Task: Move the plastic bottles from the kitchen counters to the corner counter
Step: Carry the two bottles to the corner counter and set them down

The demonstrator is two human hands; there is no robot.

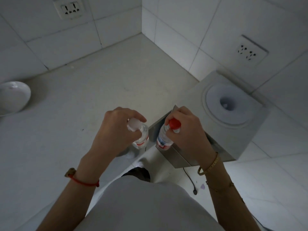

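Observation:
My left hand (116, 130) grips the neck of a clear plastic bottle with a white cap (140, 137), held upright over the front edge of the pale corner counter (103, 84). My right hand (188, 130) holds a second clear bottle with a red cap (164, 140) by its neck, beside the first and in front of the steel box. Both bottles carry red and white labels. Their bases are hidden, so I cannot tell whether they rest on anything.
A white bowl (13, 97) sits at the counter's left edge. A steel water dispenser (230, 110) with a round white well stands to the right, a black cable (190, 180) trailing on the floor below. Tiled walls carry two sockets (70, 9).

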